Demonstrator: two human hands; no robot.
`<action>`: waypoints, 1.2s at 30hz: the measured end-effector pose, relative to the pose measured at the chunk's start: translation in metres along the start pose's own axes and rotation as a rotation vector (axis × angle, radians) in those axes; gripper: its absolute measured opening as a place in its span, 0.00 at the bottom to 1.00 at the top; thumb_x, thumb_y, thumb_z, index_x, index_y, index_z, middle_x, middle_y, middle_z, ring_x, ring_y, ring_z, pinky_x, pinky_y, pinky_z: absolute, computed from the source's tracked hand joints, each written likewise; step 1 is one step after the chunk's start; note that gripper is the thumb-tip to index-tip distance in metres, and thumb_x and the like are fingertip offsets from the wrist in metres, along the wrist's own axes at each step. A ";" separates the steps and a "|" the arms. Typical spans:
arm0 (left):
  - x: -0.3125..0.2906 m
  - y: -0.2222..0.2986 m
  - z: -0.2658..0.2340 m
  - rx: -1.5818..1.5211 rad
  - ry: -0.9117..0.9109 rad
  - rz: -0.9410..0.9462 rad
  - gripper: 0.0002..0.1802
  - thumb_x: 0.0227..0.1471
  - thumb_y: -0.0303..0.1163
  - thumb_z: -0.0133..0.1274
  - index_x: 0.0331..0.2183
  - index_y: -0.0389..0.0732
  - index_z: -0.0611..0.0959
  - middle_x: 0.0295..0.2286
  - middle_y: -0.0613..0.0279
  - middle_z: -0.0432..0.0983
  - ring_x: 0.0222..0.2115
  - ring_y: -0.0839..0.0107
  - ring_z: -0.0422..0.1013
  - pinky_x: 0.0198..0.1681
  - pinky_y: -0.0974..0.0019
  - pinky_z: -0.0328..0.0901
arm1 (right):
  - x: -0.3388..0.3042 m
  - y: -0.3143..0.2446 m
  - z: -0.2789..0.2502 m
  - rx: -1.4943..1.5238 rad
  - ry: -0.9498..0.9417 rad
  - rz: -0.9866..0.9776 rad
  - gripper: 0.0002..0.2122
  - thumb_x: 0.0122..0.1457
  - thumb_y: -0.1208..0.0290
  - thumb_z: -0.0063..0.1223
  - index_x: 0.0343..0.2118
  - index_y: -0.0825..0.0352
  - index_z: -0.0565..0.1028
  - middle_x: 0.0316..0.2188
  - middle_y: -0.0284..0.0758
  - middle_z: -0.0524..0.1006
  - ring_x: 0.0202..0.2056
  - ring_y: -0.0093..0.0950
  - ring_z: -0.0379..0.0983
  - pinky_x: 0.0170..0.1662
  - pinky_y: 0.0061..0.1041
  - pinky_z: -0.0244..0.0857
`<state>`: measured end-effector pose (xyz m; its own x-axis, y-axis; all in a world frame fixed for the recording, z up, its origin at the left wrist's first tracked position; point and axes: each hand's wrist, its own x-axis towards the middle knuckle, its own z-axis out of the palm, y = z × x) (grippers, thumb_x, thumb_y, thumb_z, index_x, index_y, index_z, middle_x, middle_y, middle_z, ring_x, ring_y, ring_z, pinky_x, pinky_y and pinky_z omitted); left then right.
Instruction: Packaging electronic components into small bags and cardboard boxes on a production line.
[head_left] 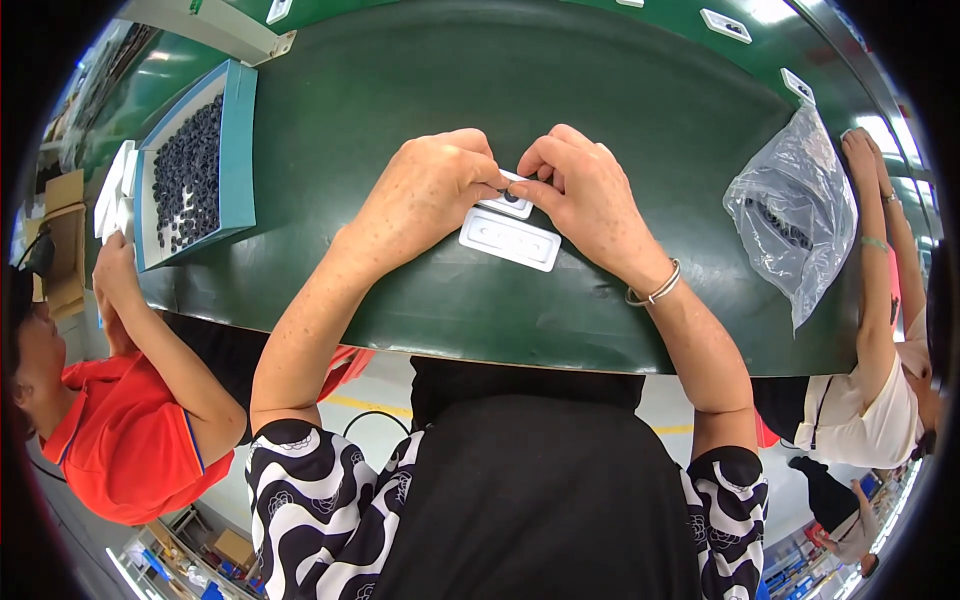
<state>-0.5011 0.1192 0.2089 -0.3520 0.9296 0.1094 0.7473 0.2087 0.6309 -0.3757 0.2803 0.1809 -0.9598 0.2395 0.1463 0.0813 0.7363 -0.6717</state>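
Observation:
Over the middle of the green table, my left hand (435, 183) and my right hand (588, 190) meet fingertip to fingertip at a small white plastic tray (522, 209). A small black part (510, 196) shows in this tray, right beneath my thumbs. My right thumb and fingers are closed at the black part. On the tray's left side the fingers of my left hand are pinched together, and what lies between them is hidden. A second white tray (509, 241), with shallow recesses and no part visible in it, lies just nearer to me.
At the left stands a blue-sided box (240, 150) of small black parts. To the right lies a clear plastic bag (800, 200) with dark parts inside. Farther off are more white trays (726, 26). Co-workers sit on both sides, their arms at the table.

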 end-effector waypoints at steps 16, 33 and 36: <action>-0.003 0.001 0.002 0.132 -0.016 0.051 0.07 0.52 0.21 0.56 0.35 0.35 0.86 0.30 0.57 0.77 0.30 0.59 0.75 0.34 0.63 0.70 | 0.001 0.003 0.001 0.055 -0.002 -0.001 0.08 0.51 0.71 0.66 0.28 0.68 0.76 0.25 0.33 0.72 0.27 0.29 0.71 0.33 0.30 0.65; 0.001 -0.005 -0.013 0.016 -0.071 0.082 0.04 0.49 0.21 0.60 0.31 0.35 0.83 0.31 0.60 0.74 0.30 0.61 0.75 0.34 0.61 0.70 | 0.001 0.006 0.001 0.063 -0.019 0.002 0.09 0.51 0.70 0.66 0.28 0.68 0.76 0.26 0.34 0.73 0.28 0.29 0.72 0.34 0.30 0.65; 0.005 -0.009 -0.012 0.048 -0.114 0.120 0.03 0.49 0.21 0.59 0.29 0.36 0.81 0.30 0.59 0.72 0.30 0.59 0.74 0.34 0.59 0.69 | 0.001 0.006 0.001 0.056 -0.001 -0.015 0.09 0.51 0.70 0.65 0.28 0.68 0.76 0.26 0.33 0.73 0.27 0.29 0.73 0.34 0.31 0.65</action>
<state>-0.5160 0.1189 0.2132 -0.1944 0.9765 0.0927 0.8072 0.1055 0.5808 -0.3767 0.2841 0.1759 -0.9611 0.2281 0.1560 0.0519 0.7035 -0.7087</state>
